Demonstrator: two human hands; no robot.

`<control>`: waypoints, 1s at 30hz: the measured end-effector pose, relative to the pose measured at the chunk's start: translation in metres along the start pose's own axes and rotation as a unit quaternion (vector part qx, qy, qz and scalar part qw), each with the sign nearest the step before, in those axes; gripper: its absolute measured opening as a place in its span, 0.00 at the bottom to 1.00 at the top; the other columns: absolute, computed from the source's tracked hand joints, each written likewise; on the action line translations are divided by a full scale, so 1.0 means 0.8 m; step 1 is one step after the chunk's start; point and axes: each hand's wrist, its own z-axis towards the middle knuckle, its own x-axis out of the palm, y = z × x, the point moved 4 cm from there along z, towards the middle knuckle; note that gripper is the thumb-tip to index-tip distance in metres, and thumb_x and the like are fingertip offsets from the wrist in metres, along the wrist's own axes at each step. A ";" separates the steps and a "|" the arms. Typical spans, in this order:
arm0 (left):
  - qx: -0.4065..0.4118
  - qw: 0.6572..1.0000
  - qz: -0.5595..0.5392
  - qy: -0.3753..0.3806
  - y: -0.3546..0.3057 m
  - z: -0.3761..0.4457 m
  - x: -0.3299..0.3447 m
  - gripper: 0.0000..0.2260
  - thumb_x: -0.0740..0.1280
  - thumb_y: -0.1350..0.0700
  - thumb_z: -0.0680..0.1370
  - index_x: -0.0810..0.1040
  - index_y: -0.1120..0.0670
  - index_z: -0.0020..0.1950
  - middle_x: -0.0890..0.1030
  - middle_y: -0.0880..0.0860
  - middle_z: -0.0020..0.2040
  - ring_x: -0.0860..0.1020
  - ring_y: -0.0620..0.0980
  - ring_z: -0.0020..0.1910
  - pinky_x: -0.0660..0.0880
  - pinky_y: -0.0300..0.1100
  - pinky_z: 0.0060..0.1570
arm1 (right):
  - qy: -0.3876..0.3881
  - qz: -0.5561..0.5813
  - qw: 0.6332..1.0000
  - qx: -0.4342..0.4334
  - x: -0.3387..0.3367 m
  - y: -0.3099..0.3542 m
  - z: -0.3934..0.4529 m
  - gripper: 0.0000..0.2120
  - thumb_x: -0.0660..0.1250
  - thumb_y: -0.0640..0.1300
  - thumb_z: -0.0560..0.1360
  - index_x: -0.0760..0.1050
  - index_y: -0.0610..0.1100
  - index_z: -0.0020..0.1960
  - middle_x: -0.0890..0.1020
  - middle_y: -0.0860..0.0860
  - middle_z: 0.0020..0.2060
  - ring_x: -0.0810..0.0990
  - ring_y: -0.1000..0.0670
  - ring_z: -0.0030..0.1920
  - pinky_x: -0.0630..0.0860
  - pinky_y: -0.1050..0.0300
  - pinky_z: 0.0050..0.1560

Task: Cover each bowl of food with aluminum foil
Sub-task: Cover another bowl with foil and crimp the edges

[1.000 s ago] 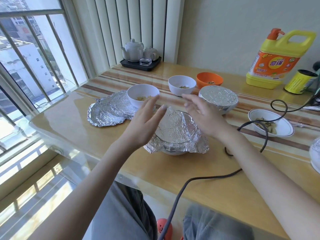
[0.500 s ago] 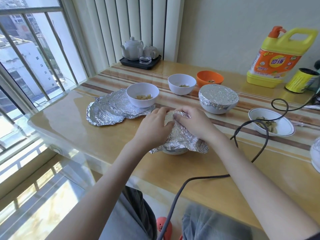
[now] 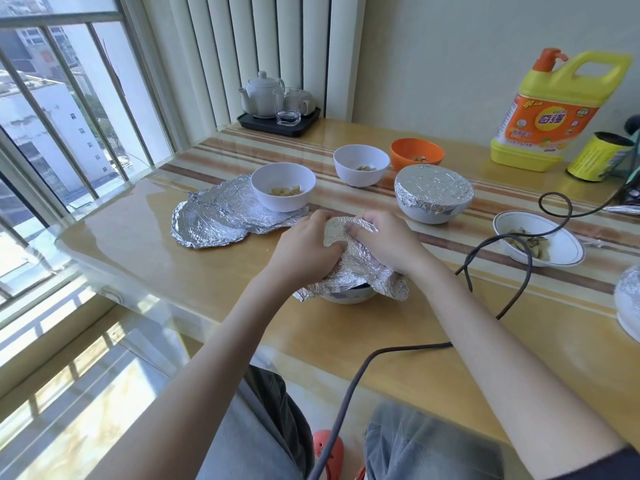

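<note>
Bowl (image 3: 348, 295) at table (image 3: 138, 244) centre, near edge | foil sheet (image 3: 360, 265) draped over it, edges loose | left hand (image 3: 304, 247) at 9 o'clock, right hand (image 3: 384, 242) at 3 o'clock, both curled, gripping foil | covered bowl (image 3: 433, 194) at 1 o'clock.

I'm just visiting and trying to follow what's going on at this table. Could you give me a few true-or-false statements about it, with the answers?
1. Both hands, the left hand and the right hand, press crinkled aluminum foil over the bowl nearest the person. True.
2. The orange plastic bowl is covered with foil. False: it is open, with food showing inside.
3. A white bowl sealed with foil stands just in front of the orange bowl. True.
4. The spare foil sheets lie to the right of the person. False: they lie on the left, partly under an uncovered white bowl.
5. The yellow detergent jug lies on its side. False: it stands upright.
</note>
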 end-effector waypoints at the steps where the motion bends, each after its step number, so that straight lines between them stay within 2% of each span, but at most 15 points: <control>1: 0.001 1.000 -0.012 0.005 0.000 -0.001 -0.002 0.23 0.65 0.49 0.79 0.67 0.52 0.72 0.73 0.52 0.69 0.70 0.51 0.67 0.63 0.40 0.57 | 0.007 0.020 1.000 0.007 -0.001 0.001 -0.003 0.13 0.61 0.56 0.79 0.76 0.48 0.50 0.71 0.53 0.26 0.69 0.56 0.24 0.64 0.59 0.30; 3: -0.008 0.994 -0.111 0.011 0.008 0.000 -0.006 0.19 0.64 0.47 0.80 0.71 0.52 0.69 0.76 0.51 0.66 0.73 0.50 0.64 0.67 0.40 0.56 | 0.000 0.091 0.995 0.027 -0.005 0.001 -0.012 0.20 0.57 0.58 0.81 0.72 0.42 0.42 0.69 0.50 0.28 0.69 0.52 0.29 0.63 0.57 0.35; 4: -0.020 0.981 -0.195 0.010 0.015 0.000 -0.009 0.16 0.63 0.46 0.80 0.74 0.51 0.66 0.78 0.51 0.64 0.75 0.48 0.61 0.69 0.41 0.57 | -0.020 0.129 0.991 0.041 -0.009 -0.002 -0.018 0.25 0.55 0.58 0.81 0.73 0.36 0.44 0.72 0.46 0.32 0.72 0.49 0.34 0.65 0.55 0.39; 6: -0.028 0.947 -0.320 -0.011 0.030 -0.005 -0.010 0.15 0.60 0.43 0.81 0.78 0.50 0.59 0.81 0.50 0.59 0.77 0.45 0.58 0.71 0.40 0.61 | -0.067 0.194 0.975 0.083 -0.012 -0.016 -0.032 0.28 0.52 0.55 0.83 0.71 0.31 0.63 0.80 0.41 0.54 0.77 0.44 0.53 0.71 0.50 0.56; 8: -0.018 0.937 -0.349 -0.011 0.037 -0.017 -0.001 0.14 0.56 0.44 0.83 0.79 0.47 0.56 0.81 0.45 0.56 0.76 0.36 0.56 0.69 0.34 0.61 | -0.085 0.235 0.963 0.103 0.000 -0.025 -0.046 0.24 0.52 0.55 0.83 0.68 0.39 0.71 0.74 0.49 0.66 0.72 0.52 0.62 0.65 0.57 0.63; 11: -0.022 0.927 -0.374 -0.032 0.039 -0.027 0.017 0.13 0.53 0.43 0.84 0.76 0.41 0.50 0.78 0.39 0.51 0.73 0.28 0.50 0.68 0.34 0.58 | -0.097 0.250 0.958 0.099 0.019 -0.029 -0.051 0.20 0.52 0.54 0.83 0.71 0.47 0.69 0.75 0.55 0.57 0.72 0.55 0.59 0.66 0.60 0.54; 15: -0.033 0.926 -0.371 -0.053 0.041 -0.027 0.017 0.12 0.50 0.38 0.82 0.73 0.35 0.48 0.76 0.34 0.50 0.71 0.28 0.51 0.66 0.34 0.56 | -0.118 0.239 0.960 0.092 0.020 -0.028 -0.050 0.23 0.51 0.56 0.83 0.74 0.39 0.60 0.77 0.51 0.48 0.73 0.52 0.49 0.67 0.57 0.46; 17: -0.030 0.926 -0.376 -0.034 0.044 -0.027 0.019 0.14 0.49 0.36 0.80 0.73 0.35 0.54 0.77 0.35 0.56 0.72 0.30 0.57 0.66 0.36 0.61 | -0.118 0.252 0.956 0.091 0.020 -0.031 -0.051 0.23 0.50 0.57 0.82 0.74 0.43 0.63 0.76 0.54 0.53 0.73 0.53 0.58 0.66 0.57 0.54; 19: -0.016 0.925 -0.378 -0.017 0.047 -0.026 0.021 0.23 0.49 0.30 0.77 0.74 0.39 0.62 0.77 0.40 0.63 0.72 0.37 0.64 0.65 0.41 0.68 | -0.119 0.275 0.950 0.088 0.022 -0.032 -0.052 0.25 0.48 0.58 0.82 0.67 0.47 0.72 0.74 0.56 0.62 0.68 0.54 0.68 0.60 0.61 0.64; 20: -0.004 0.929 -0.371 -0.010 0.049 -0.026 0.021 0.26 0.48 0.30 0.78 0.73 0.41 0.65 0.76 0.39 0.63 0.71 0.37 0.65 0.64 0.41 0.68 | -0.123 0.287 0.946 0.083 0.023 -0.033 -0.051 0.27 0.48 0.60 0.82 0.66 0.47 0.73 0.75 0.57 0.61 0.68 0.54 0.68 0.59 0.61 0.65; 22: 0.023 0.942 -0.336 0.010 0.050 -0.027 0.017 0.23 0.48 0.34 0.80 0.70 0.43 0.66 0.73 0.33 0.57 0.70 0.29 0.57 0.62 0.34 0.63 | -0.121 0.311 0.939 0.082 0.025 -0.032 -0.050 0.34 0.48 0.69 0.77 0.66 0.48 0.73 0.77 0.58 0.58 0.71 0.53 0.66 0.62 0.57 0.68; 24: 0.049 0.951 -0.299 0.062 0.051 -0.030 0.011 0.21 0.57 0.31 0.75 0.66 0.40 0.63 0.72 0.34 0.55 0.72 0.28 0.52 0.65 0.27 0.55 | -0.108 0.304 0.943 0.081 0.030 -0.036 -0.048 0.44 0.47 0.79 0.68 0.69 0.53 0.71 0.79 0.47 0.62 0.75 0.46 0.64 0.67 0.46 0.69; 26: 0.088 0.945 -0.295 0.111 0.052 -0.030 0.008 0.38 0.71 0.29 0.62 0.62 0.41 0.67 0.72 0.39 0.62 0.73 0.32 0.59 0.68 0.25 0.55 | -0.094 0.285 0.951 0.074 0.036 -0.046 -0.044 0.45 0.45 0.83 0.64 0.71 0.56 0.68 0.78 0.39 0.59 0.76 0.39 0.59 0.70 0.38 0.64; 28: 0.103 0.938 -0.304 0.128 0.054 -0.029 0.009 0.49 0.79 0.33 0.55 0.60 0.41 0.70 0.71 0.40 0.65 0.72 0.32 0.63 0.69 0.27 0.59 | -0.094 0.252 0.961 0.062 0.032 -0.045 -0.046 0.42 0.44 0.81 0.67 0.71 0.56 0.68 0.79 0.41 0.58 0.77 0.41 0.59 0.71 0.39 0.64; 30: 0.103 0.936 -0.316 0.113 0.053 -0.031 0.010 0.48 0.81 0.41 0.53 0.61 0.39 0.68 0.72 0.39 0.64 0.72 0.31 0.61 0.69 0.26 0.57 | -0.099 0.211 0.972 0.037 0.016 -0.032 -0.049 0.38 0.45 0.75 0.73 0.69 0.52 0.70 0.78 0.52 0.63 0.74 0.50 0.65 0.67 0.51 0.67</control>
